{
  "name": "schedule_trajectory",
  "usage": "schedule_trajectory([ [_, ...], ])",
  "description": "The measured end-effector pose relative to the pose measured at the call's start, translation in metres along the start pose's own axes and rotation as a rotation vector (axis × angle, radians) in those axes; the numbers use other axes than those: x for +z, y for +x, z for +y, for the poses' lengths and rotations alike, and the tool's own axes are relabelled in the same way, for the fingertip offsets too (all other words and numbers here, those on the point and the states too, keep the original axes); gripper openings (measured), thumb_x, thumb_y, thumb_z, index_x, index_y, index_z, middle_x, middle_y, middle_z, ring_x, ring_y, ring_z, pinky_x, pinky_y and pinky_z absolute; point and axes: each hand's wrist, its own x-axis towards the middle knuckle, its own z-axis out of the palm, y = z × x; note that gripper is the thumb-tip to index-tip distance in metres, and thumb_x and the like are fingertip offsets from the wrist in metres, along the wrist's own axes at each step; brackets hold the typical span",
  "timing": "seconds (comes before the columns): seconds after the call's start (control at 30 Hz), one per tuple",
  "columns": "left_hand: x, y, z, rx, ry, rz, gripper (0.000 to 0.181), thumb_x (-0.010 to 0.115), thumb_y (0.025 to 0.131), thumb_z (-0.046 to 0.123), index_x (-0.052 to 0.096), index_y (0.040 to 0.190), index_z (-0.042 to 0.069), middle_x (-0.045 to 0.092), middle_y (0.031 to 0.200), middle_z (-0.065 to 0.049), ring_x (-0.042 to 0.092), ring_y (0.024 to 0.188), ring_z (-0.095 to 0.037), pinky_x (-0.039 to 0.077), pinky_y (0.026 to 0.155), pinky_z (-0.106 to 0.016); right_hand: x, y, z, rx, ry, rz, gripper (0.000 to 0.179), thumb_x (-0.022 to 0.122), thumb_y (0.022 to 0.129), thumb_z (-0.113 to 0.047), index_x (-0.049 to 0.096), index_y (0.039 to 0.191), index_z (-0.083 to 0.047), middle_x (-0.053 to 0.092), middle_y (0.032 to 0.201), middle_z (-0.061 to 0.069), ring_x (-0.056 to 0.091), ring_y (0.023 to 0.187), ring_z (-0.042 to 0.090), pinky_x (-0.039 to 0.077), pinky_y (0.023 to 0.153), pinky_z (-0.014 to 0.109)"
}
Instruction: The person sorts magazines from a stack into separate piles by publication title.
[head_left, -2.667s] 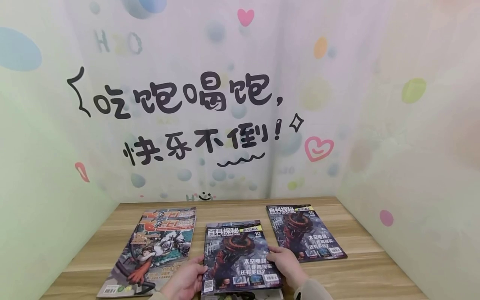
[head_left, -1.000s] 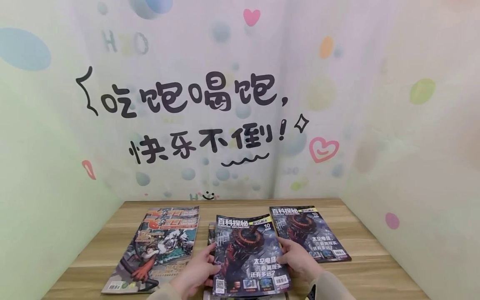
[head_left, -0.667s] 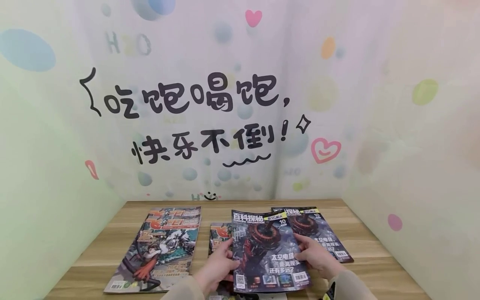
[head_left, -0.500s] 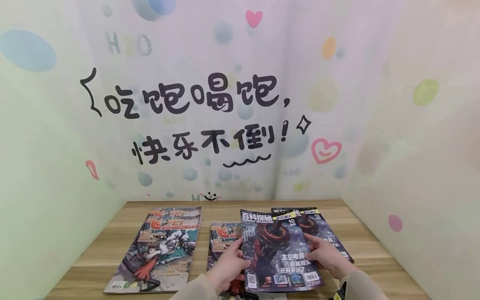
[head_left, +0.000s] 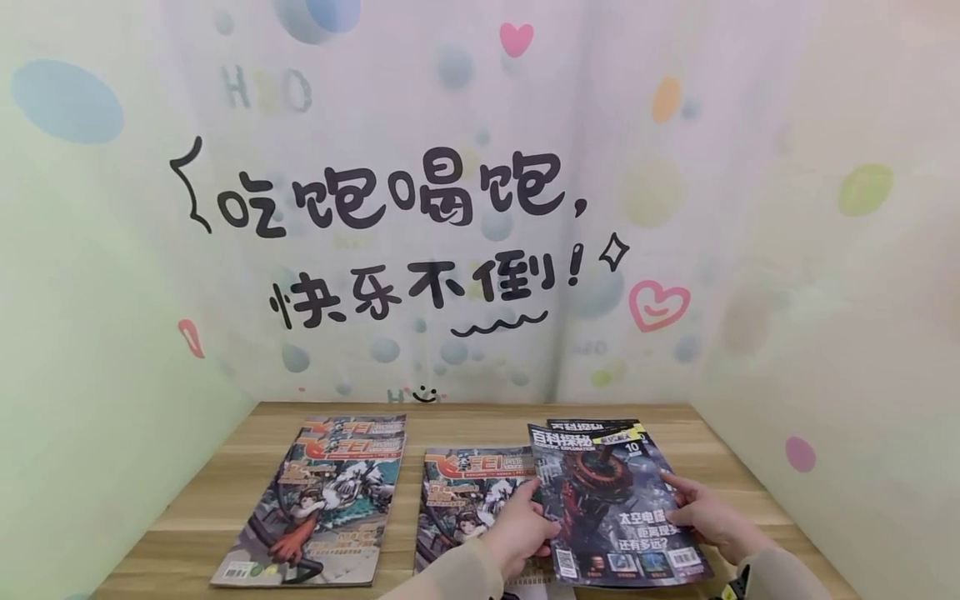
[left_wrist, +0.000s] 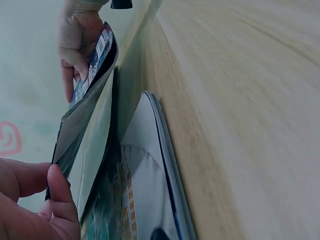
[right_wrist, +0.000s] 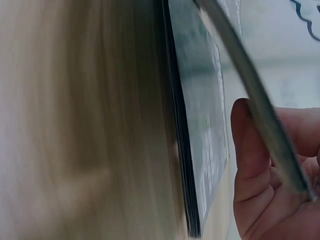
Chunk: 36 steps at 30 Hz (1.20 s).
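Note:
Both hands hold a dark magazine (head_left: 600, 500) with a red ring-shaped structure on its cover, one at each side edge. My left hand (head_left: 519, 527) pinches the left edge between thumb and fingers. On the opposite edge my right hand (head_left: 708, 518) has the same kind of grip. In the right wrist view a gap shows between the held magazine (right_wrist: 260, 100) and the dark-edged one (right_wrist: 181, 125) lying on the table. Seen from the head, it covers most of that matching magazine. A red-titled comic magazine (head_left: 468, 492) lies left of it, partly behind my left forearm.
On the left of the wooden table (head_left: 180, 500), two overlapping red-titled magazines (head_left: 322, 500) lie one on the other. Behind the table hangs a printed curtain (head_left: 420, 350) with black lettering. Pale walls close in the left and right sides.
Both hands have lifted the dark magazine off the middle red-titled one and carried it right, over the matching dark magazine. The middle red-titled cover now shows. The left pair has stayed put.

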Motion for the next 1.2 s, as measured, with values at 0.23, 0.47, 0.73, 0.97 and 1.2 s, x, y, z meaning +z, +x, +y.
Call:
schedule_trajectory([
  [0.23, 0.027, 0.011, -0.001, -0.02, -0.022, 0.029, 0.08, 0.063, 0.075, -0.017, 0.032, 0.146, 0.001, 0.05, 0.098, -0.011, 0.054, 0.067, -0.016, 0.046, 0.046, -0.019, -0.022, 0.002, 0.008, -0.011, 0.0, -0.02, 0.075, 0.055, 0.083, 0.011, 0.014, 0.146, 0.011, 0.047, 0.097, 0.017, 0.055, 0.079, 0.024, 0.052, 0.068, 0.036],
  [0.47, 0.043, 0.017, 0.001, -0.041, -0.032, 0.048, 0.078, 0.062, 0.075, -0.018, 0.033, 0.145, 0.0, 0.051, 0.097, -0.012, 0.053, 0.065, -0.016, 0.046, 0.046, -0.019, -0.031, 0.009, 0.015, 0.015, -0.001, 0.019, 0.074, 0.055, 0.084, 0.012, 0.017, 0.147, 0.009, 0.049, 0.095, 0.015, 0.057, 0.076, 0.024, 0.052, 0.066, 0.036],
  [0.73, 0.046, 0.024, -0.002, -0.085, 0.0, 0.066, 0.075, 0.063, 0.077, -0.018, 0.035, 0.145, 0.0, 0.052, 0.099, -0.015, 0.05, 0.058, -0.015, 0.045, 0.044, -0.019, -0.032, 0.019, 0.023, 0.005, 0.048, -0.006, 0.075, 0.055, 0.081, 0.015, 0.016, 0.145, 0.012, 0.05, 0.091, 0.012, 0.058, 0.074, 0.022, 0.053, 0.065, 0.034],
  [0.97, 0.048, 0.033, -0.012, -0.098, 0.093, 0.067, 0.074, 0.064, 0.077, -0.017, 0.037, 0.144, -0.001, 0.05, 0.12, -0.028, 0.042, 0.046, -0.012, 0.043, 0.041, -0.019, -0.034, 0.02, 0.032, 0.001, 0.092, -0.081, 0.074, 0.053, 0.081, 0.015, 0.014, 0.144, 0.013, 0.058, 0.089, 0.01, 0.062, 0.074, 0.023, 0.055, 0.067, 0.036],
  [1.2, 0.049, 0.037, -0.012, -0.092, 0.168, 0.052, 0.07, 0.066, 0.078, -0.015, 0.04, 0.141, -0.005, 0.048, 0.124, -0.029, 0.043, 0.043, -0.012, 0.043, 0.039, -0.02, -0.037, 0.022, 0.039, 0.022, 0.162, -0.119, 0.071, 0.052, 0.081, 0.011, 0.015, 0.142, 0.014, 0.063, 0.084, 0.009, 0.064, 0.073, 0.025, 0.056, 0.068, 0.038],
])
